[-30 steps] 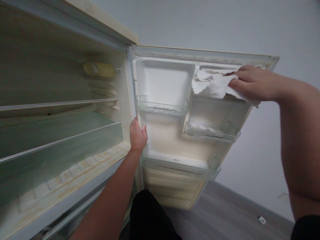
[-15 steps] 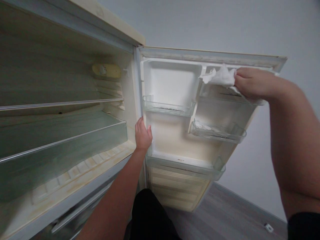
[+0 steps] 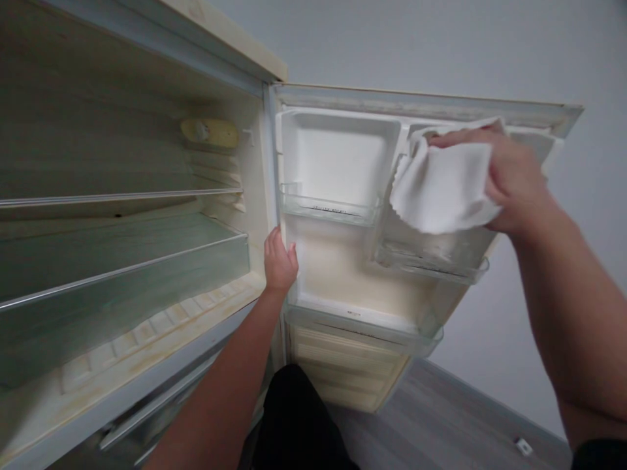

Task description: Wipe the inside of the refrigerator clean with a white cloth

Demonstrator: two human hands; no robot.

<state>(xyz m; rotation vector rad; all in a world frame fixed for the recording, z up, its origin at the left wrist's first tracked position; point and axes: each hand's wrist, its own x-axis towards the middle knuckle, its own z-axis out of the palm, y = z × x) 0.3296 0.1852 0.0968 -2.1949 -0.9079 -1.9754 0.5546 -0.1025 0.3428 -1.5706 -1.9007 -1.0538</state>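
Note:
A crumpled white cloth (image 3: 443, 186) is gripped in my right hand (image 3: 514, 176), with its loose end draped toward the left. It is in front of the upper right part of the open refrigerator door (image 3: 362, 264) and covers the small compartment behind it. My left hand (image 3: 281, 264) is at the door's hinge side, fingers curled on the inner edge and thumb up. Below the cloth sits a clear door shelf (image 3: 431, 266); another clear shelf (image 3: 330, 210) is at the upper left of the door.
At left is the refrigerator's stained interior (image 3: 161, 323), with a glass shelf (image 3: 122, 196) and a greenish clear drawer (image 3: 147, 287). A long clear bin (image 3: 365, 328) runs across the lower door. My dark-clothed knee (image 3: 298, 418) is below. A small white object (image 3: 523, 446) lies on the floor.
My right hand has moved a little left and lower, and the cloth is now spread out, hanging over more of the door's right side. My left hand stays in place.

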